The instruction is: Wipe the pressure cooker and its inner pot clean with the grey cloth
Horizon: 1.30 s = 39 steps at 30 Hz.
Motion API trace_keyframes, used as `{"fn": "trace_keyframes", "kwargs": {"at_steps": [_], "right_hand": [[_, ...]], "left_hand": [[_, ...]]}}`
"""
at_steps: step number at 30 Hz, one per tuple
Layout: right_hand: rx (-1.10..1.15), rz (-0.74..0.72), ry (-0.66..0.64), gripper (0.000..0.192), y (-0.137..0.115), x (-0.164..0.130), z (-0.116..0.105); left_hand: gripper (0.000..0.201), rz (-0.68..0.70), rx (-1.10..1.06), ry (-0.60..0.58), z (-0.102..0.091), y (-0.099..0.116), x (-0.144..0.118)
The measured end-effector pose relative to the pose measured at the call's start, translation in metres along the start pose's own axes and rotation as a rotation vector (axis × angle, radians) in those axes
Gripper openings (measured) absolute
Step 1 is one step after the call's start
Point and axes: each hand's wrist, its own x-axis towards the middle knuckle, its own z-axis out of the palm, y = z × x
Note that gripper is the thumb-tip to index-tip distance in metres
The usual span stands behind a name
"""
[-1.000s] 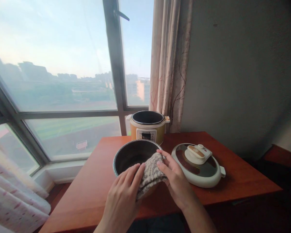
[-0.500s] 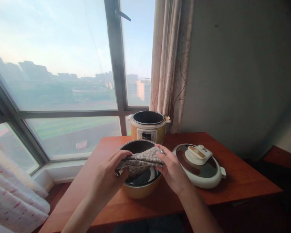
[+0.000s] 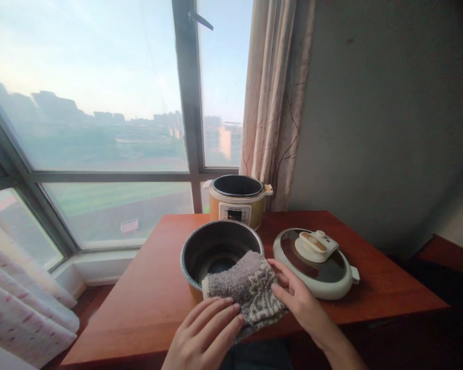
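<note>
1. cloth (image 3: 247,288) draped over the pot's (image 3: 216,246) near rim, both hands on it.
2. left hand (image 3: 206,334) flat, fingers together, pressing its lower edge; right hand (image 3: 299,298) pinching its right side.
3. pot on table (image 3: 146,298), out of cooker (image 3: 237,203); lid (image 3: 316,262) off, beside it.
4. judgement: wiping mid-way; reassembly not done.

Cooker base (image 3: 237,203) by curtain (image 3: 272,103); lid (image 3: 315,262) on table (image 3: 370,288).

Daylight entered through the window (image 3: 88,118) at left; sky overexposed and hazy, outside view washed out. Wall (image 3: 389,118) at right was dim, falling to near black in the lower right corner. Soft sheen on the tabletop (image 3: 146,288). Window frame bowed near the edges: wide-angle distortion. Overall sharpness was moderate, slightly soft.
</note>
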Motion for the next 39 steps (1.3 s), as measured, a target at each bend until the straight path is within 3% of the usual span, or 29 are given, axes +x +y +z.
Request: {"fn": "trace_keyframes", "kwargs": {"at_steps": [4,9,14,18,20,22,24,26,28,30,33,36,39], "right_hand": [[-0.095,-0.065,0.068,0.053,0.004,0.007,0.005],[-0.118,-0.096,0.075,0.047,-0.013,0.016,0.012],[-0.139,-0.113,0.068,0.045,0.004,0.017,0.006],[-0.351,-0.189,0.141,0.047,0.019,0.011,-0.001],[-0.527,-0.28,0.241,0.047,0.013,0.006,0.001],[-0.681,-0.416,0.312,0.045,-0.003,0.002,0.008],[-0.802,-0.544,0.206,0.044,-0.022,0.001,0.021],[-0.916,-0.618,-0.066,0.048,-0.04,0.005,0.039],[-1.042,-0.62,-0.31,0.056,-0.051,0.014,0.058],[-1.201,-0.563,-0.427,0.06,-0.056,0.026,0.073],[-1.416,-0.482,-0.47,0.057,-0.056,0.041,0.086],[-1.492,-0.499,-0.496,0.056,-0.054,0.048,0.088],[-1.503,-0.473,-0.505,0.054,-0.053,0.049,0.086]], "left_hand": [[0.036,0.026,0.012,0.039,0.006,-0.001,-0.002],[0.045,-0.178,-0.062,0.008,0.005,0.001,-0.001],[0.047,-0.096,-0.043,-0.035,0.01,0.003,-0.005],[0.043,-0.019,-0.064,-0.046,0.007,0.006,-0.013],[0.045,-0.131,-0.101,0.045,0.002,0.005,-0.022],[0.046,-0.431,-0.11,0.179,-0.003,-0.002,-0.031],[0.047,-0.829,-0.137,0.282,-0.005,-0.017,-0.037],[0.053,-1.165,-0.268,0.324,-0.001,-0.035,-0.035],[0.063,-1.38,-0.465,0.342,0.008,-0.05,-0.026],[0.068,-1.443,-0.637,0.359,0.019,-0.057,-0.014],[0.064,-1.384,-0.778,0.401,0.032,-0.054,0.002],[0.048,-1.332,-0.777,0.427,0.036,-0.047,0.008],[0.042,-1.301,-0.712,0.371,0.034,-0.051,0.007]]}}
